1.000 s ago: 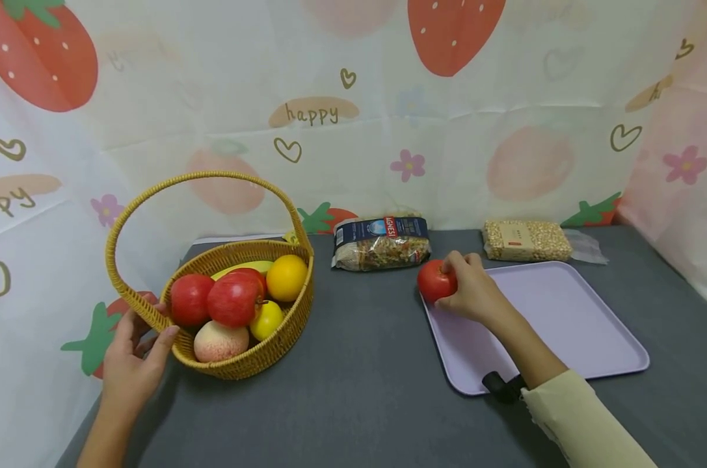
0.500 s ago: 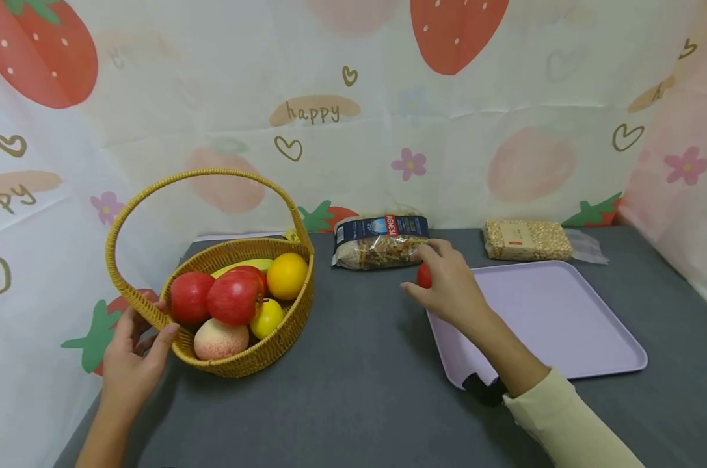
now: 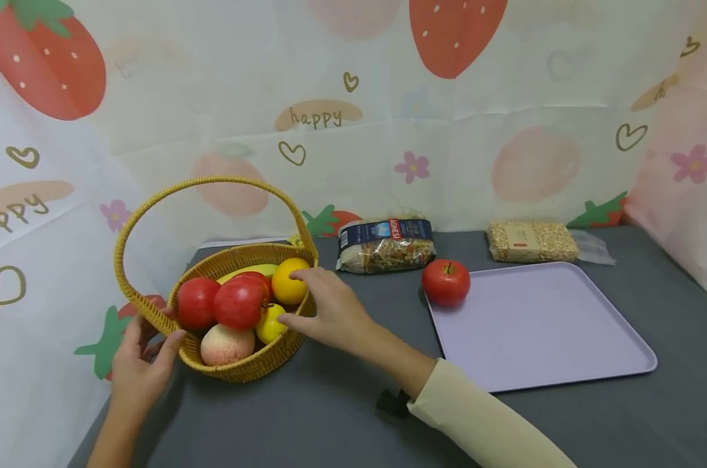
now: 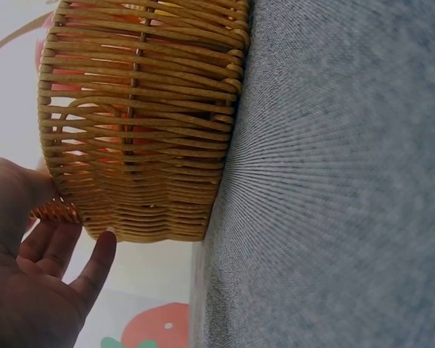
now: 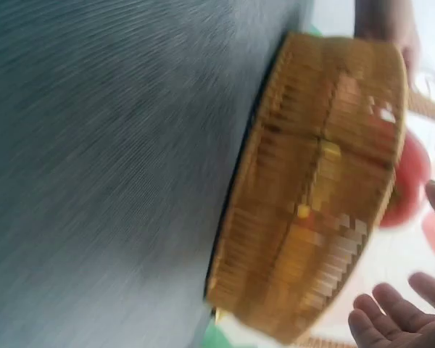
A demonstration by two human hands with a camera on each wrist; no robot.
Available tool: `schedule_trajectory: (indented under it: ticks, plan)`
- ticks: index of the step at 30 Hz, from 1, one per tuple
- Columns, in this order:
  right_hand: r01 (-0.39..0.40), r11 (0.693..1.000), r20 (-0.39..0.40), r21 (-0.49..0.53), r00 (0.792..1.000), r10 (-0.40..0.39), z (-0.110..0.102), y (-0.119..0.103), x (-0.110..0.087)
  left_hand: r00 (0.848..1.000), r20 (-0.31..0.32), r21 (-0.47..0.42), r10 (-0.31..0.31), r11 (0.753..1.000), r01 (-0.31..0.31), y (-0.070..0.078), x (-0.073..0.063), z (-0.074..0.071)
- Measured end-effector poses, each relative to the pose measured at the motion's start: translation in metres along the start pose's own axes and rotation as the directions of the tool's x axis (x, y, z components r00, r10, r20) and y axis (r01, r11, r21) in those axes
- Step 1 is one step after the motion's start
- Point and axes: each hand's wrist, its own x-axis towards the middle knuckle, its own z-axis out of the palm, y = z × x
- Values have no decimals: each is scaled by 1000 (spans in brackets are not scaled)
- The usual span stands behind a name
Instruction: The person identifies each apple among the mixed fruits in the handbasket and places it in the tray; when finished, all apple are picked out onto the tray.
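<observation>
A yellow wicker basket [image 3: 253, 370] with a tall hoop handle stands at the left in the head view. In it lie red apples [image 3: 239, 302], a peach [image 3: 227, 344], an orange [image 3: 287, 281], a small yellow fruit [image 3: 269, 324] and part of a banana [image 3: 259, 268]. My left hand [image 3: 145, 370] holds the basket's left end at the foot of the handle, its fingers round the wicker in the left wrist view. Over the right rim, close to the orange, hovers my right hand [image 3: 332, 312], fingers spread and nothing in them. Another red apple [image 3: 445, 283] sits on the tray's far left corner.
To the right lies a lilac tray [image 3: 540, 331] on the grey tabletop [image 3: 341, 416]. Behind it are a dark-labelled AGNESI bag [image 3: 386, 246] and a clear pack of pale grains [image 3: 531, 242]. A printed curtain [image 3: 476, 130] hangs along the back.
My right hand has let go of the apple at the tray corner and swung left to the basket's right rim. My left hand keeps its hold on the basket.
</observation>
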Motion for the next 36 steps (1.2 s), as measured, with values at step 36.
schedule_trajectory:
  ticks: [36]
  plan:
    - [-59,961,9,271,998,59,45,-20,30,999,-18,48,-38,998,39,-1,-2,3]
